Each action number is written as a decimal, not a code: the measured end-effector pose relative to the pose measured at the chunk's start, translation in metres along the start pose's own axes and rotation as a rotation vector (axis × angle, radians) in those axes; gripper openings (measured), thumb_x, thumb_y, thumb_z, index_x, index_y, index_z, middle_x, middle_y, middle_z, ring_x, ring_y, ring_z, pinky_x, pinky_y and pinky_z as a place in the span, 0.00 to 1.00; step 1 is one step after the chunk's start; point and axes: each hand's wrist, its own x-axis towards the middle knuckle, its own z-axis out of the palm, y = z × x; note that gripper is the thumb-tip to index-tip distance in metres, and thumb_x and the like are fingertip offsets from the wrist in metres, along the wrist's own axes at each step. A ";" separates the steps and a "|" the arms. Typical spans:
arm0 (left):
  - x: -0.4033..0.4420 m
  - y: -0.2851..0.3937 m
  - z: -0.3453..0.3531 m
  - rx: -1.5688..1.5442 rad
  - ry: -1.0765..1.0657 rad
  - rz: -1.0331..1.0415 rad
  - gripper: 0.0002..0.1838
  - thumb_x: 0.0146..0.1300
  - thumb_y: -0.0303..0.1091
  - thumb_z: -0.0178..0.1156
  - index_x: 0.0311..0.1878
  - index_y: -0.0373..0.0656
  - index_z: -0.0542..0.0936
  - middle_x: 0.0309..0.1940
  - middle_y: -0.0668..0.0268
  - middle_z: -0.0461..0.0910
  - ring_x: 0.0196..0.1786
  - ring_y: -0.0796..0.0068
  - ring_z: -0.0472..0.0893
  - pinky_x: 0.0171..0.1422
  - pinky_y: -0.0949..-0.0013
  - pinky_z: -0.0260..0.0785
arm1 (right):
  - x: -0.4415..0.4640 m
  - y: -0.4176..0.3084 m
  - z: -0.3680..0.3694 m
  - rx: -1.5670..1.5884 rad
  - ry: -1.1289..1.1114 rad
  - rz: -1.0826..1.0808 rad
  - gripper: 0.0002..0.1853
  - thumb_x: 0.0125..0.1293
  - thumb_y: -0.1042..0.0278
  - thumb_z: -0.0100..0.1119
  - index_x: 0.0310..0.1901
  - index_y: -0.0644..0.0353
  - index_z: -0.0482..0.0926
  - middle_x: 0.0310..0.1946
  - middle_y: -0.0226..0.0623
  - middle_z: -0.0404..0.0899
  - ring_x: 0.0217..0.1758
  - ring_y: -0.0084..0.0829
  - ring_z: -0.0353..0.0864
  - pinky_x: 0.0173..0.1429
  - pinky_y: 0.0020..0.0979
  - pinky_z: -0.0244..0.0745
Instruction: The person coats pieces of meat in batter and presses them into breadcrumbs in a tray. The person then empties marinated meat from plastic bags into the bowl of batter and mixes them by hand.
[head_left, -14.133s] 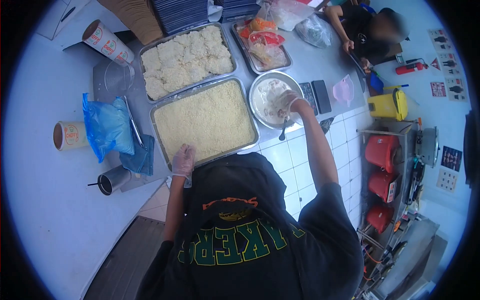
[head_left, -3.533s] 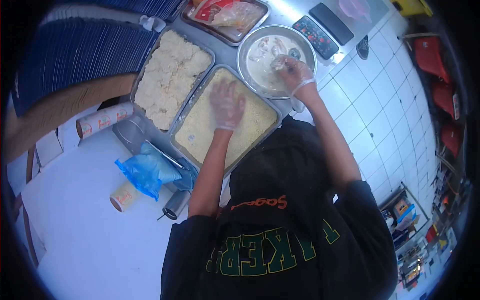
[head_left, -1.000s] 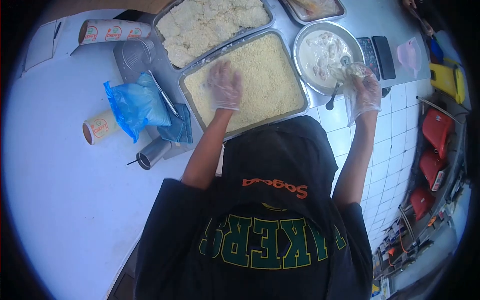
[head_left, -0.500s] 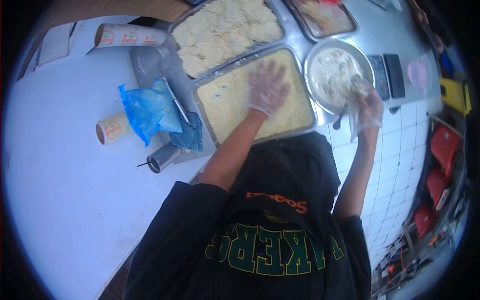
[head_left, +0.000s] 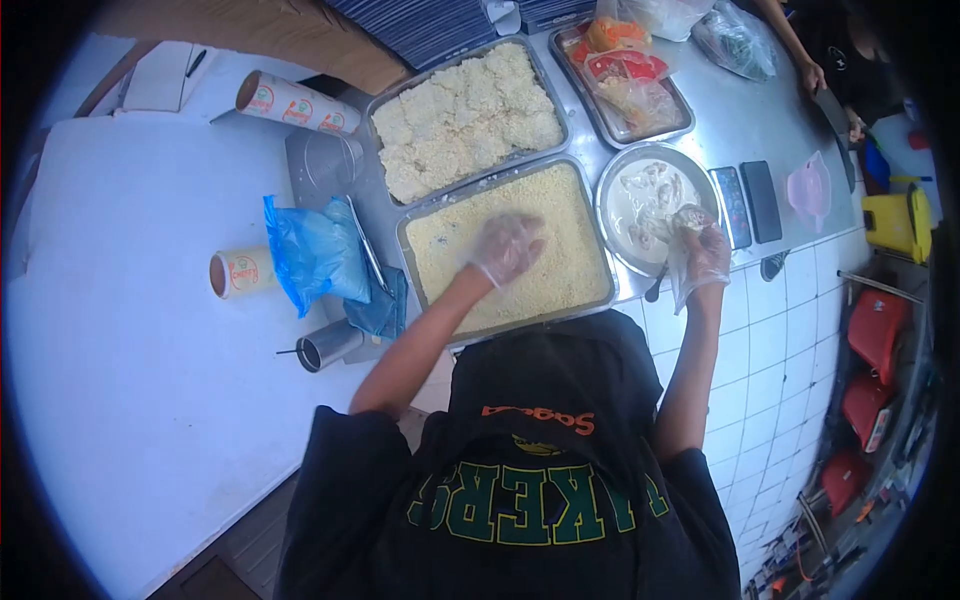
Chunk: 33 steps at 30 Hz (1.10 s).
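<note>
My left hand (head_left: 507, 248), in a clear plastic glove, is over the tray of pale breadcrumbs (head_left: 450, 290). It is blurred, but the fingers look loosely bent and apart, with nothing visible in them. At the rim of a round metal bowl (head_left: 612, 245), my gloved right hand (head_left: 703, 255) pinches a batter-coated piece of meat (head_left: 690, 217). More wet pieces (head_left: 650, 190) lie in the white batter. Behind the crumbs, a second tray (head_left: 388, 192) is full of crumb-coated pieces.
Left are a blue bag (head_left: 315, 250), tongs (head_left: 368, 240), a metal cup (head_left: 330, 345) and printed rolls (head_left: 300, 103). A tray of bagged food (head_left: 640, 95), a scale (head_left: 732, 205) and a pink container (head_left: 808, 190) stand right. Another person's hand (head_left: 812, 77) is at the far right.
My left hand has gone from spread flat on the crumbs to more bent and blurred, slightly nearer me. My right hand stays at the bowl with the piece. The view has shifted.
</note>
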 end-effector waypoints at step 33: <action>0.015 0.011 -0.149 0.275 -0.330 0.512 0.07 0.59 0.28 0.56 0.40 0.47 0.80 0.29 0.62 0.78 0.36 0.61 0.81 0.44 0.61 0.76 | -0.006 -0.008 0.032 0.096 -0.086 0.092 0.15 0.63 0.80 0.60 0.52 0.63 0.76 0.43 0.37 0.80 0.42 0.29 0.82 0.45 0.28 0.80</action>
